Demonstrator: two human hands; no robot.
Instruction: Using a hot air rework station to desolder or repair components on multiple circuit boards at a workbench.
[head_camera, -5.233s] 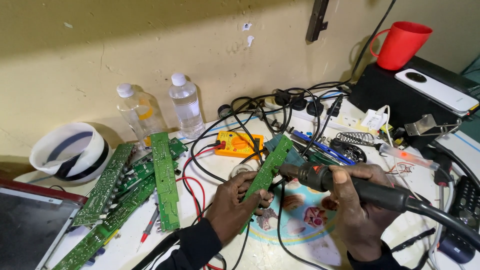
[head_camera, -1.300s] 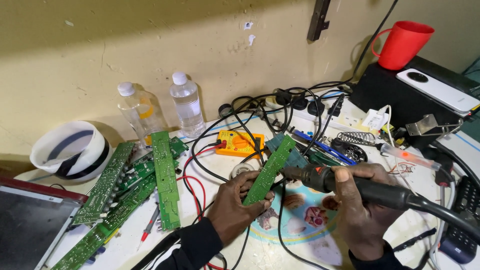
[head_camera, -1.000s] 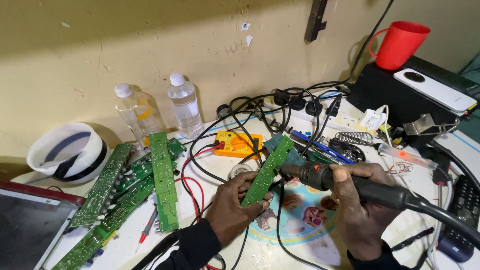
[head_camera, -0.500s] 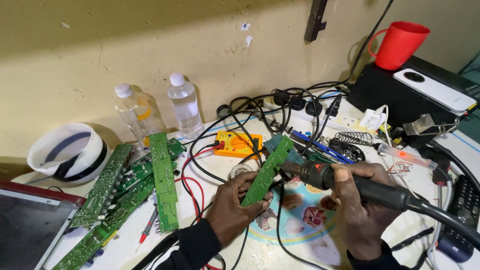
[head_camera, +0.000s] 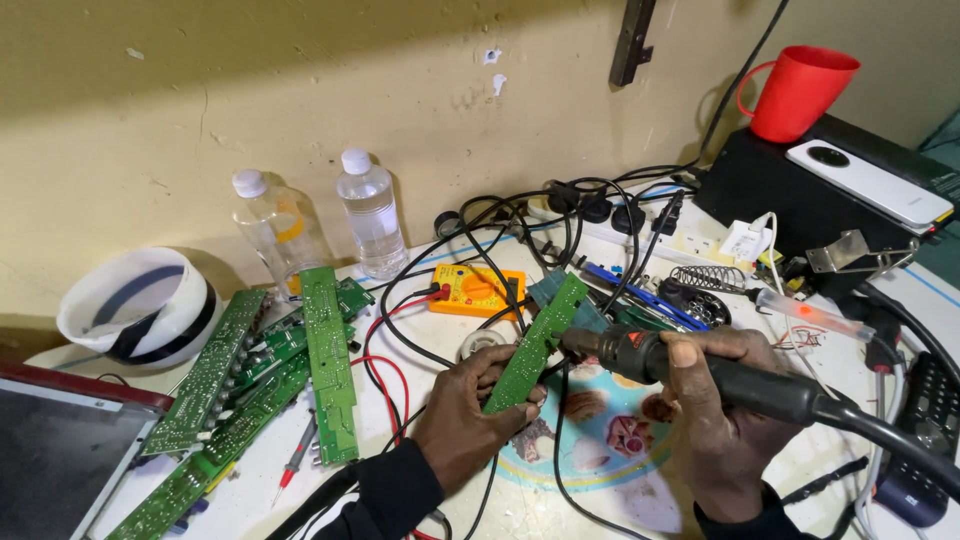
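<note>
The left hand (head_camera: 470, 415) grips a long thin green circuit board (head_camera: 537, 342) by its lower end. The board tilts up and away, and its bottom end sits in the closed fingers. The right hand (head_camera: 715, 410) is closed around a fat black soldering tool with a thick black cord (head_camera: 740, 380). The tip of the tool touches the right edge of the green board, about halfway up.

Both hands are just above a round plate with pictures on it (head_camera: 600, 440), which lies on the white counter (head_camera: 400, 270).

Behind the green board sits a small yellow meter with a black dial (head_camera: 477, 290). Red and black wires run from the meter toward the left hand. To the left of the green board lies a pile of more green circuit boards (head_camera: 270, 390). A white bowl with a dark stripe (head_camera: 135, 318) sits further left of the pile. Two clear plastic bottles with white caps (head_camera: 330, 222) stand behind the pile, by the yellow wall.

Far to the right of the green board, a red plastic cup (head_camera: 800, 92) and a white phone (head_camera: 868, 182) rest on a black box. A tangle of black cords (head_camera: 590, 210) and a white power strip lie between the box and the meter.
</note>
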